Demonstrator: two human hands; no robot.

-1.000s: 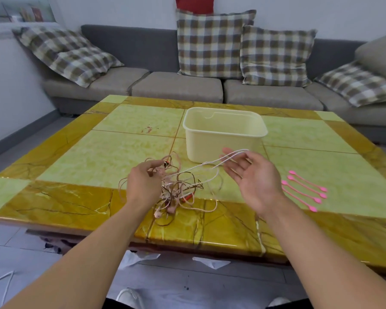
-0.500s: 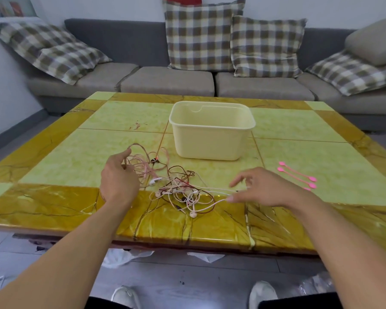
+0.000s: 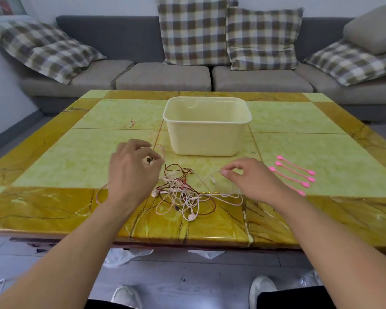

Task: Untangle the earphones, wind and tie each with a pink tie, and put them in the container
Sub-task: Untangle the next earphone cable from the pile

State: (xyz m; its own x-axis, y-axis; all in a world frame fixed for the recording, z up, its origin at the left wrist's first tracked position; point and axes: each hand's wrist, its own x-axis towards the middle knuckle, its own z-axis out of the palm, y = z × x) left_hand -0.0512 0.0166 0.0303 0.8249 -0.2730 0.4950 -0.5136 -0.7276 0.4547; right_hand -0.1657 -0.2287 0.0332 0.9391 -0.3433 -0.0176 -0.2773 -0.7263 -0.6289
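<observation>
A tangle of white, pink and dark red earphones [image 3: 183, 192] lies on the table near its front edge. My left hand [image 3: 131, 172] hovers at the tangle's left side and pinches an earbud with a pink cable between thumb and fingers. My right hand [image 3: 250, 177] is at the right side and pinches a white cable near its end. Several pink ties [image 3: 295, 172] lie side by side just right of my right hand. The cream container [image 3: 206, 139] stands open-topped behind the tangle, with nothing visible inside.
The yellow-and-green tiled table [image 3: 76, 152] fills the view. A grey sofa [image 3: 165, 76] with checked cushions runs along its far side. My shoes and some white plastic show on the floor below the front edge.
The tangle has been lowered from the air onto the table. My right hand turned palm down and now pinches a white cable. My left hand shifted its hold to an earbud.
</observation>
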